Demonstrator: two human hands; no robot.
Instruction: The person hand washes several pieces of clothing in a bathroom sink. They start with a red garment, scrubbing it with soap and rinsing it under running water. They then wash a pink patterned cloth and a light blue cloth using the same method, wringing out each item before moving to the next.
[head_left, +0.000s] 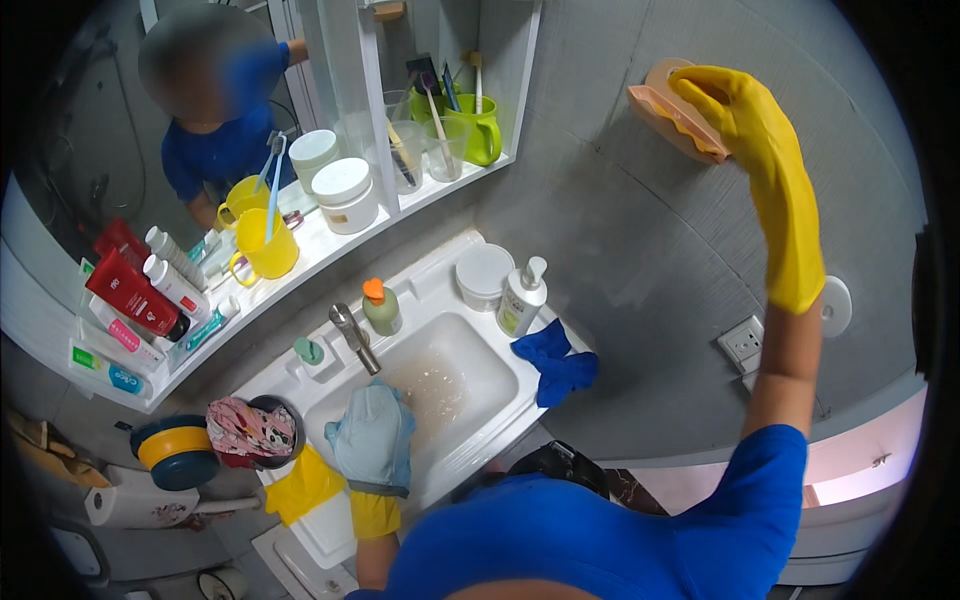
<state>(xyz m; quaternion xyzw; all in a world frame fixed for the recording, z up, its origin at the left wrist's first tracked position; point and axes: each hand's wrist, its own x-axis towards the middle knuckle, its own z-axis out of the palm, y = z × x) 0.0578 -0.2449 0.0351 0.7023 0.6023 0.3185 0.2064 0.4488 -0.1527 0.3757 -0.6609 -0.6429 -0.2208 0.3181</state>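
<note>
My right hand [745, 115], in a long yellow rubber glove, reaches up to a peach-coloured holder [655, 108] on the grey tiled wall. Its bent fingers grip the holder's upper part, and something yellow shows along the holder's slot. Over the left side of the white sink [468, 350], my left hand [372, 438] is covered by a light blue cloth mitt, with a yellow glove cuff [376, 514] showing below it. The mitt hides those fingers. Cloudy water with suds stands in the basin, beneath a metal tap [355, 335].
Around the basin are a green bottle [382, 310], a white tub [484, 277], a pump bottle [522, 300], a dark blue cloth [555, 365] and a yellow cloth [303, 487]. A mirror shelf [330, 265] holds cups and tubes. A wall socket [742, 343] sits below my right forearm.
</note>
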